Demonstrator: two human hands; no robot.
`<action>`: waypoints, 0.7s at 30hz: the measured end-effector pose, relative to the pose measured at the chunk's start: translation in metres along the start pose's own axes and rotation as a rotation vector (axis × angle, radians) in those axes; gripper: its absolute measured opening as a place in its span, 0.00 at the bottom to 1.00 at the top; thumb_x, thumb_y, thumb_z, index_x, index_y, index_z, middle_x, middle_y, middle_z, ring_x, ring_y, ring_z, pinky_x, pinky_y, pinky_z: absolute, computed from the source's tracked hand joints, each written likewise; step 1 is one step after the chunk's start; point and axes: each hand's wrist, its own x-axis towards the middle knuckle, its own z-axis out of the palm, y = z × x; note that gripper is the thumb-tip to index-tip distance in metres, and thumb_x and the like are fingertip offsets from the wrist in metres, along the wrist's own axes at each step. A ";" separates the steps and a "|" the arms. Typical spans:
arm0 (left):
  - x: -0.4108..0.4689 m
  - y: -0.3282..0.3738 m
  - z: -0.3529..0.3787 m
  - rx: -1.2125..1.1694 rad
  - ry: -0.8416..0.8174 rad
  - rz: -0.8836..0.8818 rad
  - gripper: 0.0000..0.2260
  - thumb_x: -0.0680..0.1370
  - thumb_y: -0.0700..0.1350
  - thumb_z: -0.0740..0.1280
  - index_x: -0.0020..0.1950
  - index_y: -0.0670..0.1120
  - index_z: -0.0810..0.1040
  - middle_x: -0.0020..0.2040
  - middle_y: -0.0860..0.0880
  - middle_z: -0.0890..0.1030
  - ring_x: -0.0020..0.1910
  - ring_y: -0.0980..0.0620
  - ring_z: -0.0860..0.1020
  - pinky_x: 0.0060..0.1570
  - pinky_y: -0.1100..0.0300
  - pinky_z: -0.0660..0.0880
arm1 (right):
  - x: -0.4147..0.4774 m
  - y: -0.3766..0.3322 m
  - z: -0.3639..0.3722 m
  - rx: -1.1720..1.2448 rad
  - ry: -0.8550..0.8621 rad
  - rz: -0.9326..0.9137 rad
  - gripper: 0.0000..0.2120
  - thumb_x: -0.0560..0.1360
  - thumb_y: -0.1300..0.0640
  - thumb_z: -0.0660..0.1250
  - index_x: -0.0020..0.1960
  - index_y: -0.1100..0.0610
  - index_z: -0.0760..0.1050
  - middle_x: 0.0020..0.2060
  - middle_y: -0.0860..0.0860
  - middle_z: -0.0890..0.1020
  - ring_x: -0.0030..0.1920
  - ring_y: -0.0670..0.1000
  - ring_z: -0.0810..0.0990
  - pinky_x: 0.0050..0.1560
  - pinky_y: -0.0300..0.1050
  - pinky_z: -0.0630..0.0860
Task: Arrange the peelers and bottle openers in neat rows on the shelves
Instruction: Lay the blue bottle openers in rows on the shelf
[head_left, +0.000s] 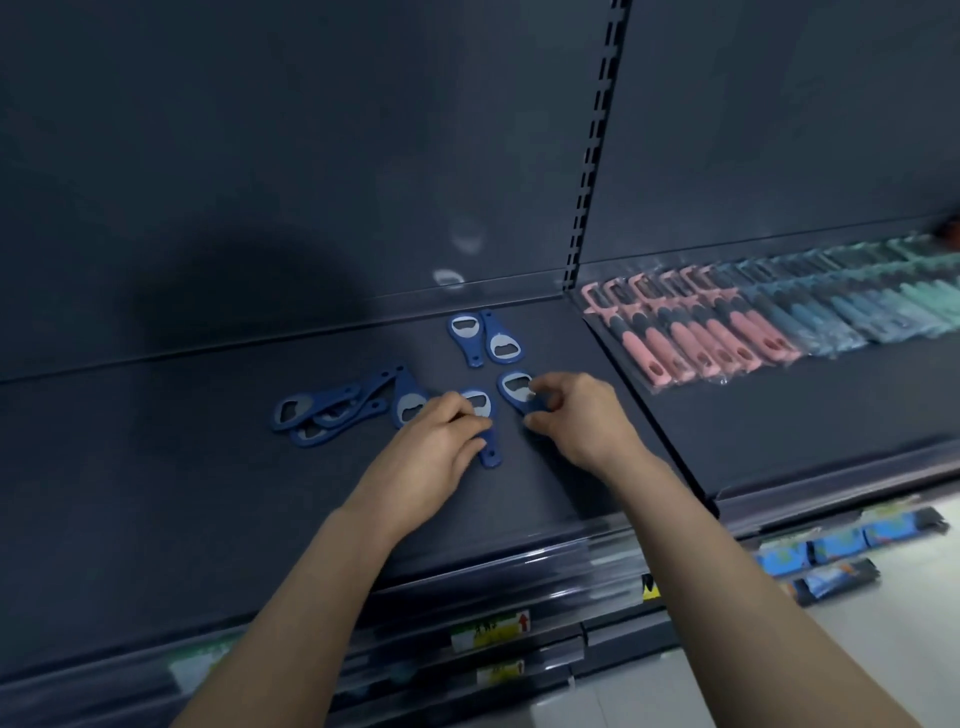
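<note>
Hands, left hand (441, 441) and right hand (576, 415), each pinch a blue opener on the shelf (156, 467).

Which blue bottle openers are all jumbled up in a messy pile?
The heap of bottle openers to the left of the left hand. They overlap and point different ways, while the pair at the back lies side by side, not stacked.

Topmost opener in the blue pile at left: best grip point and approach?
Pinch the narrow handle of the long blue bottle opener near its upper-right tip, coming from above and the right. That end juts clear of the pile of blue openers, while its head is buried among the others, so it probably lifts free cleanly.
</note>
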 end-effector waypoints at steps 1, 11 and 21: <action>0.002 -0.003 -0.001 0.018 -0.002 -0.002 0.15 0.79 0.44 0.63 0.64 0.43 0.75 0.58 0.50 0.73 0.58 0.53 0.70 0.57 0.70 0.61 | 0.000 -0.001 0.001 -0.026 -0.007 -0.005 0.19 0.72 0.56 0.71 0.62 0.54 0.76 0.54 0.56 0.79 0.54 0.56 0.77 0.53 0.40 0.71; 0.019 -0.019 -0.003 0.107 -0.052 -0.054 0.14 0.79 0.47 0.62 0.64 0.47 0.75 0.56 0.50 0.75 0.60 0.49 0.69 0.58 0.60 0.64 | 0.001 -0.004 0.004 -0.040 0.024 -0.005 0.12 0.74 0.54 0.68 0.56 0.55 0.80 0.49 0.56 0.82 0.51 0.56 0.79 0.54 0.44 0.75; 0.030 -0.004 0.001 0.211 0.116 -0.276 0.12 0.78 0.50 0.64 0.47 0.41 0.75 0.43 0.44 0.79 0.44 0.44 0.75 0.37 0.55 0.65 | 0.007 0.002 0.006 0.017 0.088 -0.081 0.05 0.72 0.57 0.71 0.45 0.58 0.80 0.49 0.50 0.79 0.48 0.50 0.77 0.49 0.37 0.70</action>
